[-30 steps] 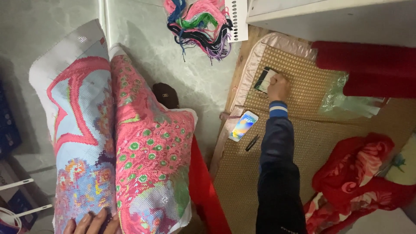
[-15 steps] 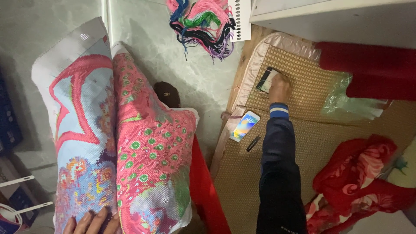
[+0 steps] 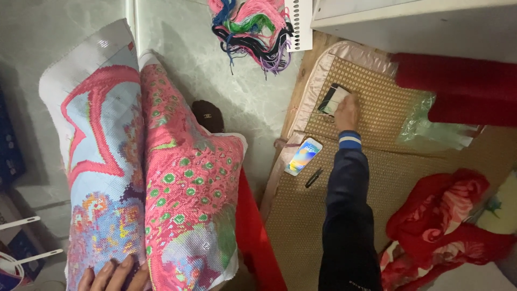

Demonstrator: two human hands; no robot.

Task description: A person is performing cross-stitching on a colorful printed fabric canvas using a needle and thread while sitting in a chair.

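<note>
Head view: left hand [image 3: 114,275] at bottom left edge, fingers curled together under lower end of cross-stitch canvas [image 3: 145,178], which fills left half of frame. Right hand [image 3: 347,112] upper centre-right on woven mat [image 3: 377,178], fingers bent onto small dark-and-white packet [image 3: 333,98]; grip possibly a pinch, unclear. Phone [image 3: 304,156] and small snips [image 3: 314,177] lie left of sleeve. Thread bundle [image 3: 253,29] top centre.
</note>
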